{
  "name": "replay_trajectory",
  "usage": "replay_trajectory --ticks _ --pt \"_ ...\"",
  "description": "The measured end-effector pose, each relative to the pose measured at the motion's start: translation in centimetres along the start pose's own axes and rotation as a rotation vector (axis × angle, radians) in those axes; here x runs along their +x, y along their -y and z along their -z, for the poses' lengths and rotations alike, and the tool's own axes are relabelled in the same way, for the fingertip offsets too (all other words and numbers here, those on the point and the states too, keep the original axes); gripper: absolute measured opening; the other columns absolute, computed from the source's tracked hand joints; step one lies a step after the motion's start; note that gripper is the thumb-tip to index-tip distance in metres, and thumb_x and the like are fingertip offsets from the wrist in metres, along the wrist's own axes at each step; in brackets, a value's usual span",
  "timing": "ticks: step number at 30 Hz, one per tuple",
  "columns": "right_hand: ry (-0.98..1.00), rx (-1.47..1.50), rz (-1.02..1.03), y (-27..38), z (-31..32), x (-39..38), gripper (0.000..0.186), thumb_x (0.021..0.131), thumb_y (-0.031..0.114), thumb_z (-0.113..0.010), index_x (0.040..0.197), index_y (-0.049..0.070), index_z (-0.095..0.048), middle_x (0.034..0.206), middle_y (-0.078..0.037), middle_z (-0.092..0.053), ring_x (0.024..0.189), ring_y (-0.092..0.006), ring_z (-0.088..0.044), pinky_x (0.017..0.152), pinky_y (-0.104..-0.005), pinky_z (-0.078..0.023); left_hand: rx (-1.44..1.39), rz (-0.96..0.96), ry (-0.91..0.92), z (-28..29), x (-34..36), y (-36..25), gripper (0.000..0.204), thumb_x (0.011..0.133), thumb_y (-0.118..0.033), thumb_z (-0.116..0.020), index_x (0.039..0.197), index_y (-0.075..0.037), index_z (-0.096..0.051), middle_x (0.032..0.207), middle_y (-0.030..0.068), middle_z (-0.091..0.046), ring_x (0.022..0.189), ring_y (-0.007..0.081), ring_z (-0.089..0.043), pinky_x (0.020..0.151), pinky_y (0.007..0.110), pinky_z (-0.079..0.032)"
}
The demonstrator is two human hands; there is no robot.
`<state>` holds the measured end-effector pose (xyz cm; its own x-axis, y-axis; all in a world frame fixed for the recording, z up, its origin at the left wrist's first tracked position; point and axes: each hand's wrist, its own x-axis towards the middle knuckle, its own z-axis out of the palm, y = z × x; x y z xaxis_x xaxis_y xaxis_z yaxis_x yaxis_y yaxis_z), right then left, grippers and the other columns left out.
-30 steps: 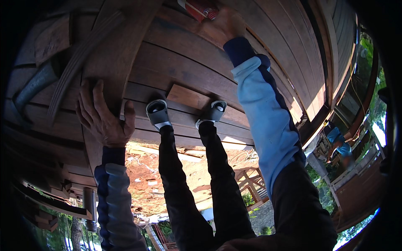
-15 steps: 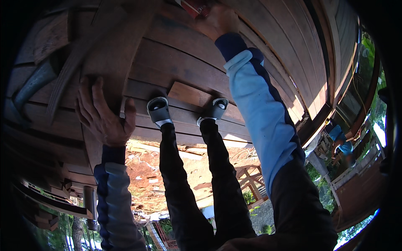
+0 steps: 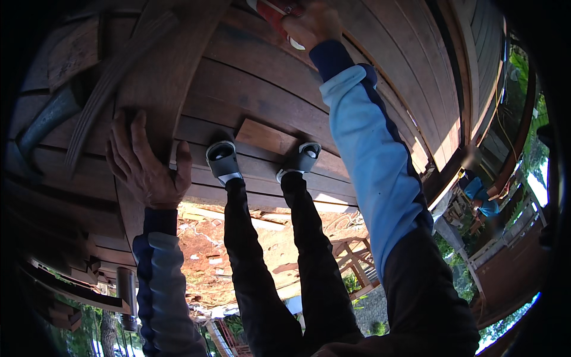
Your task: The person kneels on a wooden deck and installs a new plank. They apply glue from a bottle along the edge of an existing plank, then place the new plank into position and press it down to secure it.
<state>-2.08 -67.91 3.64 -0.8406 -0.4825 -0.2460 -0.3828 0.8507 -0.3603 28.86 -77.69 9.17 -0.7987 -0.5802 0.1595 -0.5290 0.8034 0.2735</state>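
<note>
My left hand (image 3: 146,160) lies flat on a wide dark wooden board (image 3: 166,71), fingers stretched forward and thumb apart on its right edge. At the top edge, my right hand (image 3: 315,25) is wrapped round a red tool (image 3: 275,13) with a pale rounded part below the fist. The picture's edge cuts this tool off, so its kind cannot be made out. Left of the wide board lies a narrow grooved wooden strip (image 3: 107,89).
A short reddish board (image 3: 266,135) lies by my sandalled feet (image 3: 222,159) on the plank deck (image 3: 250,89). A curved greenish piece (image 3: 47,119) rests at far left. Sunlit earth (image 3: 205,244) lies beyond the deck's edge. A person in blue (image 3: 480,196) is at far right.
My right hand and the red tool have shifted slightly, and the tool's pale rounded part now shows below the fist. My left hand stays on the board.
</note>
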Motion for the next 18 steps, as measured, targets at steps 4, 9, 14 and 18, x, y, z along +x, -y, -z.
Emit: replay_trajectory --ticks 4,9,14,18 --pt "-0.045 0.069 -0.012 -0.9 -0.6 -0.1 0.033 0.070 0.025 -0.062 0.097 0.010 -0.071 0.084 -0.026 -0.066 0.082 -0.0412 -0.066 0.073 -0.0477 -0.053 -0.001 0.001 0.000 0.0 -0.1 0.1 0.069 0.087 -0.056 -0.044 0.138 -0.010 -0.041 0.143 0.0192 -0.037 0.133 0.0370 -0.035 0.105 0.057 -0.028" --pt "-0.041 0.054 -0.017 -1.5 -0.6 0.5 0.033 0.068 0.022 -0.061 0.097 0.009 -0.071 0.083 -0.027 -0.065 0.083 -0.0412 -0.066 0.074 -0.0467 -0.052 -0.009 -0.001 -0.003 0.0 0.1 0.0 0.069 0.087 -0.056 -0.043 0.138 -0.011 -0.042 0.143 0.0188 -0.037 0.133 0.0372 -0.035 0.105 0.056 -0.028" --pt "-0.075 0.106 -0.008 -1.3 -0.5 0.3 0.033 0.069 0.022 -0.061 0.096 0.008 -0.072 0.083 -0.027 -0.065 0.082 -0.0407 -0.066 0.073 -0.0468 -0.052 0.000 -0.003 0.003 0.0 0.0 0.1 0.069 0.087 -0.057 -0.043 0.138 -0.011 -0.042 0.143 0.0189 -0.037 0.133 0.0371 -0.035 0.106 0.056 -0.028" --pt "-0.006 0.098 -0.082 -0.7 0.3 -0.1 0.030 0.069 0.022 -0.061 0.094 0.009 -0.072 0.083 -0.026 -0.065 0.082 -0.0406 -0.066 0.072 -0.0481 -0.052 0.015 -0.002 0.013 -0.1 -0.4 0.3 0.070 0.086 -0.056 -0.045 0.139 -0.011 -0.041 0.143 0.0192 -0.038 0.132 0.0381 -0.037 0.105 0.056 -0.028"
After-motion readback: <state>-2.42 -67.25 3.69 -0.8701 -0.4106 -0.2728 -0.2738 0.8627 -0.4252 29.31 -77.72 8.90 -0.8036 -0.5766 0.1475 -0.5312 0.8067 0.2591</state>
